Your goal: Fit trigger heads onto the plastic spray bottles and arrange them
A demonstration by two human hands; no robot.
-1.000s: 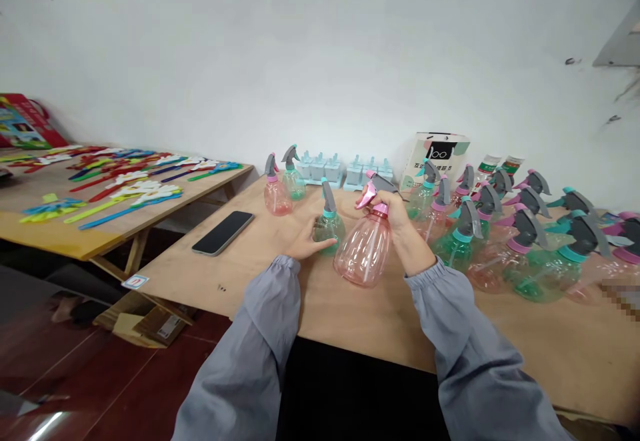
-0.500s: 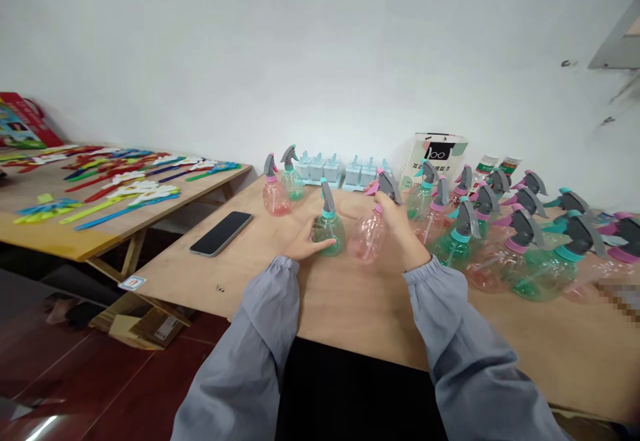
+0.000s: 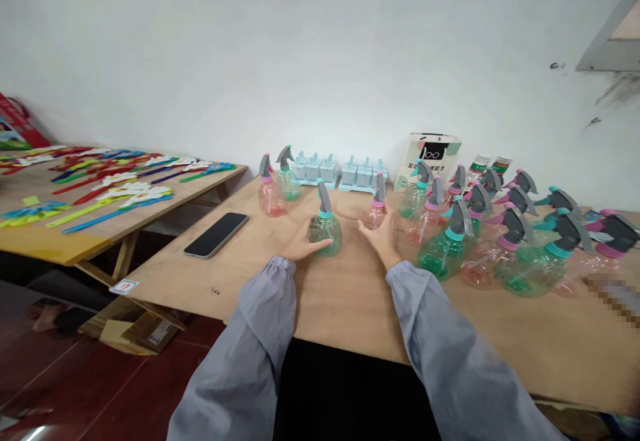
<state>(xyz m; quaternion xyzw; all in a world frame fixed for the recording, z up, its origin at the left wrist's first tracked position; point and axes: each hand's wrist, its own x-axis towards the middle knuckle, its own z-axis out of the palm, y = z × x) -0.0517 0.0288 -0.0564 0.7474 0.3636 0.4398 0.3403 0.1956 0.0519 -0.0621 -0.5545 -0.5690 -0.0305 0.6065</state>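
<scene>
My left hand point(image 3: 301, 241) is curled round the lower body of a green spray bottle point(image 3: 327, 229) with a grey and teal trigger head, which stands upright on the wooden table. To its right, my right hand point(image 3: 383, 237) is round the body of a pink spray bottle point(image 3: 377, 213), its thumb on the near left side. That bottle also stands upright, and its lower part is hidden by the hand. Behind my left hand stand another pink spray bottle point(image 3: 273, 195) and a green spray bottle point(image 3: 289, 181), side by side.
Several more spray bottles crowd the right side, the nearest a green one point(image 3: 445, 251). Pale blue ice-pop moulds point(image 3: 363, 175), a printed box point(image 3: 425, 157) and white-capped bottles point(image 3: 481, 166) line the wall. A phone point(image 3: 216, 235) lies left. Another table point(image 3: 107, 231) holds colourful plastic pieces.
My right hand has shifted from the neck and trigger of the pink spray bottle down to its body. That bottle now stands farther back and turned. My left hand stays on the green one.
</scene>
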